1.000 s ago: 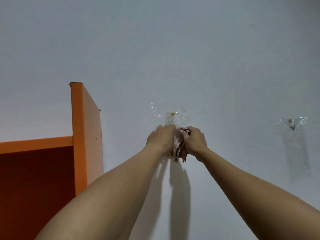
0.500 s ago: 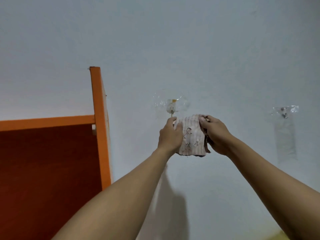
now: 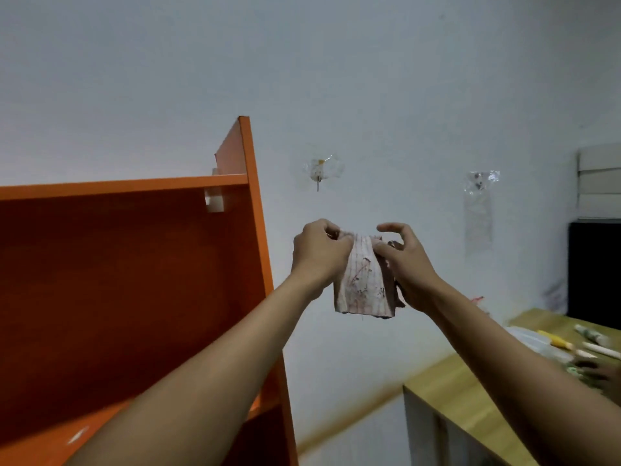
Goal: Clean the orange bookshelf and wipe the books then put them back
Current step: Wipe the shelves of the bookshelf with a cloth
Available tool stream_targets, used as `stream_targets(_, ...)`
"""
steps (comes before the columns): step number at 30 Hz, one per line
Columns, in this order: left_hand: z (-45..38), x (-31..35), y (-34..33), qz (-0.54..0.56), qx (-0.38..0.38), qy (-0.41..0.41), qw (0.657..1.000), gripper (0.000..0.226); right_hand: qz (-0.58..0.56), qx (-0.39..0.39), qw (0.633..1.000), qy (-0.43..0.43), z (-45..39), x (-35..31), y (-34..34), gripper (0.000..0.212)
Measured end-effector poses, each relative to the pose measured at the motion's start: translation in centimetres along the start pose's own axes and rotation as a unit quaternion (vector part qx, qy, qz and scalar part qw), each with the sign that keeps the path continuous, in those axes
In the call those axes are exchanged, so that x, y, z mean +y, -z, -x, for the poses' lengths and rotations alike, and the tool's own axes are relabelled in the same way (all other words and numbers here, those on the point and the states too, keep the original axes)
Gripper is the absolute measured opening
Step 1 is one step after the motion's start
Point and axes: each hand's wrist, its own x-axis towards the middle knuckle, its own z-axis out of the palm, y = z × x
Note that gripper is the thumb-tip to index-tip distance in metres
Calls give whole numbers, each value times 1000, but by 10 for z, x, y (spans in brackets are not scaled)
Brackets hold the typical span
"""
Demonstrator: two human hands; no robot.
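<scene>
Both hands pinch the striped cloth [image 3: 361, 280] aloft: left hand [image 3: 319, 252] at its top corner, right hand [image 3: 408, 264] along its side. Cloth has come off the wall hook [image 3: 318, 178], so wiping the orange bookshelf [image 3: 134, 280] probably starts next. No legible writing; the cloth's print is blurred.

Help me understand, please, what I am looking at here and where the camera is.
There is no machine: a person wears a camera on the head, so you see their own two arms reaching forward. The left hand and right hand both pinch a small patterned cloth in front of a white wall. On the left stands the orange bookshelf; no books show on it. A clear hook sticks to the wall above the cloth. At lower right a wooden table carries small blurred items.
</scene>
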Motion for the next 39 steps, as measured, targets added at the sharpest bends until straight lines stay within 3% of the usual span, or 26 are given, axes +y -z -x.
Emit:
stream_targets(4, 54, 3, 49, 3, 18, 46, 999, 18, 69, 48, 991, 105, 87, -4, -39, 29)
stream_targets(8, 102, 2, 105, -29, 40, 107, 993, 14, 72, -121, 976, 168, 184, -3, -85, 86)
stream_targets(10, 121, -1, 131, -34, 45, 148, 987, 17, 94, -191, 961, 177, 217, 0, -113, 103)
stream_targets(12, 136, -6, 155, -16, 30, 196, 980, 17, 109, -196, 952, 209, 237, 5, -139, 95)
stream_targets(15, 155, -12, 189, 51, 18, 248, 967, 11, 62, -135, 964, 219, 246, 13, -165, 68)
stream_targets(17, 164, -17, 209, 78, 23, 272, 959, 17, 22, -115, 982, 150, 247, 10, -175, 51)
stream_targets(19, 170, -28, 228, 24, 29, 271, 962, 26, -65, -119, 991, 2, 248, 3, -182, 28)
stream_targets(21, 178, -44, 249, -84, 51, 236, 967, 27, -198, -132, 957, -167, 247, -5, -187, 22)
stream_targets(23, 187, -65, 270, -185, 74, 189, 962, 26, -236, -133, 931, -246, 244, -6, -186, 21)
stream_targets(25, 198, -92, 289, -278, 70, 157, 945, 22, -186, -131, 947, -226, 234, -5, -185, 26)
stream_targets(28, 211, -135, 312, -366, 45, 157, 916, 20, 19, -128, 991, -29, 205, 8, -190, 33)
stream_targets(29, 215, -150, 318, -388, 40, 163, 907, 25, 147, -136, 977, 68, 191, 18, -192, 41)
stream_targets(31, 224, -175, 327, -445, 32, 173, 878, 35, 364, -162, 896, 196, 165, 41, -199, 56)
stream_targets(33, 234, -194, 335, -484, 35, 183, 855, 42, 491, -224, 822, 182, 147, 63, -211, 50)
stream_targets(35, 243, -205, 343, -507, 41, 195, 838, 48, 568, -290, 765, 88, 136, 88, -222, 42)
stream_targets(37, 252, -213, 352, -525, 48, 198, 826, 51, 578, -307, 756, 23, 131, 110, -230, 49)
stream_targets(39, 261, -221, 362, -537, 55, 190, 820, 53, 579, -302, 758, 16, 129, 120, -241, 61)
